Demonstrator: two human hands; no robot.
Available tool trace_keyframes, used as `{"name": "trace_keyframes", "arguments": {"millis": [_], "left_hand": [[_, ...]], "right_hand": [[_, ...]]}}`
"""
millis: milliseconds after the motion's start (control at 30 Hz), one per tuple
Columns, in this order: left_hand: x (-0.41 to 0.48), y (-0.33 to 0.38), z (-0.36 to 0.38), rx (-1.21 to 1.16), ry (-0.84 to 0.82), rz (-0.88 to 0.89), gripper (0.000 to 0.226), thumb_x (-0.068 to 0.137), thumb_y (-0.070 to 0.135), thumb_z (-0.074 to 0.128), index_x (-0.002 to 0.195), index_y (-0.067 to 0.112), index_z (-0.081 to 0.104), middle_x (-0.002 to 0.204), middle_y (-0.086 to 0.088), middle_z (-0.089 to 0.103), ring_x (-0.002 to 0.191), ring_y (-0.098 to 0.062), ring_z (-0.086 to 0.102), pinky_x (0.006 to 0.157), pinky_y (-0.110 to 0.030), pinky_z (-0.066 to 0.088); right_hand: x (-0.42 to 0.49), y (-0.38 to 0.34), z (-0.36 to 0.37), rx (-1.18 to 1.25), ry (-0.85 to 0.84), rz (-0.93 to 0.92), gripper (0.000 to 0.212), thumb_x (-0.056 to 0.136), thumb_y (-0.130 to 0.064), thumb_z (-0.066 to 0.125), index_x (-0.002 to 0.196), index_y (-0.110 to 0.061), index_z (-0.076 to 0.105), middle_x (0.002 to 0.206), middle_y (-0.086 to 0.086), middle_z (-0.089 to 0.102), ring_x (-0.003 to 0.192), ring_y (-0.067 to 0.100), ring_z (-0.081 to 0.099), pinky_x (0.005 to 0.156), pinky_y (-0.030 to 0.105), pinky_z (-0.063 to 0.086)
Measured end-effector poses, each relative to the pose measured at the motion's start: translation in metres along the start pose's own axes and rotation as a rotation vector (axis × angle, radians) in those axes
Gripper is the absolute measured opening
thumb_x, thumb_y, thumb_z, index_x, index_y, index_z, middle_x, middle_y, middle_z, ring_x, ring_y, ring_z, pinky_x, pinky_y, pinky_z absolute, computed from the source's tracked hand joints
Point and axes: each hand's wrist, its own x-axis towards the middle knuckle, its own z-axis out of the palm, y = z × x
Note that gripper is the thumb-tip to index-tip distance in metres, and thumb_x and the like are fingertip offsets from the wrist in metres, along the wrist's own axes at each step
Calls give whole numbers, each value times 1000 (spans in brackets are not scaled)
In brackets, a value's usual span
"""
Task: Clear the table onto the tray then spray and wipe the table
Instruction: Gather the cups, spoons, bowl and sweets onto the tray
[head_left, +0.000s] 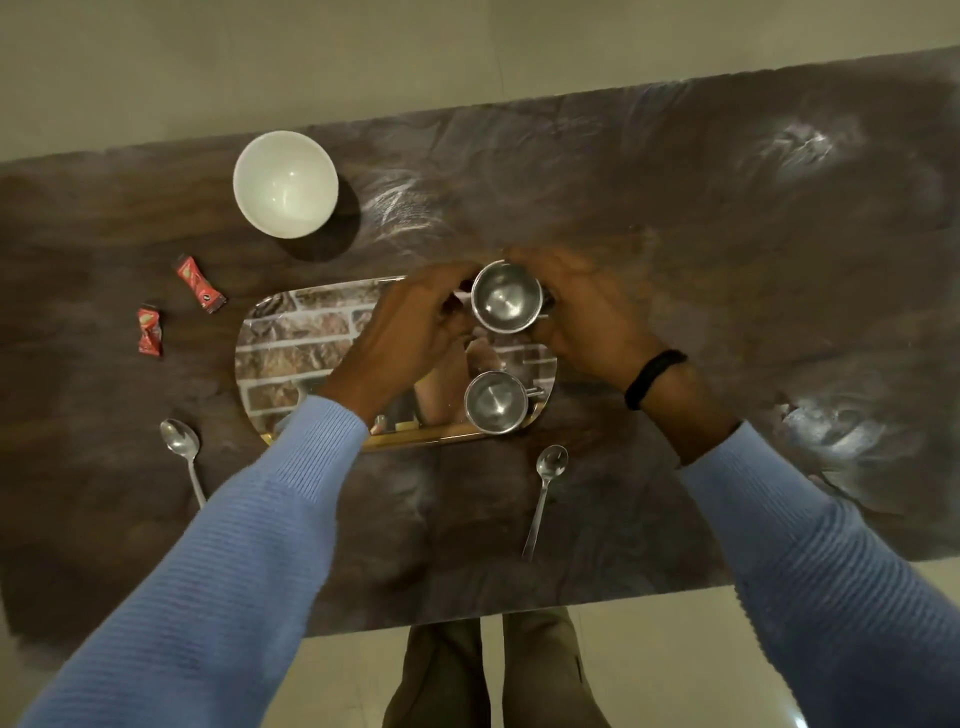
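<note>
An oval mirrored tray (291, 353) with a gold rim lies on the dark wooden table (727, 260). One steel cup (493, 401) stands on the tray's near right end. A second steel cup (506, 297) is at the tray's far right edge, held between my left hand (410, 332) and my right hand (587, 317). A white bowl (285, 183) sits beyond the tray to the left. Two red sachets (200, 283) (149, 332) lie left of the tray. One spoon (182, 447) rests near the left sleeve, another spoon (545, 488) lies in front of the tray.
White smears mark the table top at the far right (800, 150), near right (841, 431) and beside the bowl (405, 202). The table's near edge runs just above my legs (493, 670). Pale floor surrounds the table.
</note>
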Motion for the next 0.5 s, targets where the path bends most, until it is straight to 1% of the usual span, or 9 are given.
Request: {"name": "trace_keyframes", "arguments": {"millis": [33,67,100,200,267,300,400,433,500], "left_hand": [[-8,-7,1,1,-5,-13,49,87,12,77,133,19,63,117,4,71,89,-6,63,85,-26,54],[-14,-12,2,1,-12,-35,50,88,12,76,135,19,62,119,3,71,89,-8,63,86,-27,54],[-19,-16,4,3,-12,-61,51,88,11,76,136,19,62,120,1,71,89,-8,62,85,-24,52],[-25,-22,9,17,8,-105,51,88,7,74,136,18,62,121,-1,70,89,-6,59,82,-4,40],[-25,-24,11,17,16,-111,51,88,6,73,136,17,62,122,-2,69,92,-5,58,81,2,35],[-24,-24,12,15,20,-110,51,88,6,73,137,16,61,122,-3,69,94,-6,58,82,1,34],[-22,-23,16,2,23,-110,51,89,9,72,139,15,60,125,-5,69,101,-10,60,88,-14,40],[-22,-23,16,-1,24,-111,51,89,10,72,139,15,59,125,-6,69,101,-10,60,89,-16,41],[-21,-23,18,-1,27,-108,51,91,12,71,140,15,58,126,-6,69,103,-10,61,90,-17,41]], "right_hand": [[0,-2,9,8,-21,-6,67,82,-27,77,143,-20,51,142,6,57,124,25,58,101,25,41],[0,-3,16,1,-34,-11,66,83,-22,77,143,-19,51,142,6,57,123,25,59,98,22,40],[0,-5,22,-8,-40,-21,65,83,-16,76,143,-19,51,142,7,57,122,25,59,96,21,39],[2,-6,31,-29,-39,-32,65,84,-9,75,144,-17,50,143,8,55,125,26,57,96,19,36],[4,-5,33,-26,-49,-28,66,83,-8,75,144,-18,50,143,8,55,126,26,56,97,20,36],[5,-4,33,-27,-46,-34,67,83,-8,75,144,-18,50,142,8,56,126,26,56,97,20,37],[6,0,33,-33,-38,-37,68,82,-9,76,144,-17,50,143,8,56,125,27,57,98,20,37],[7,1,33,-32,-35,-35,68,82,-9,76,145,-17,50,143,8,56,125,27,57,98,21,39],[8,2,34,-29,-39,-31,69,82,-11,76,145,-18,49,144,7,55,125,27,57,101,28,45]]}}
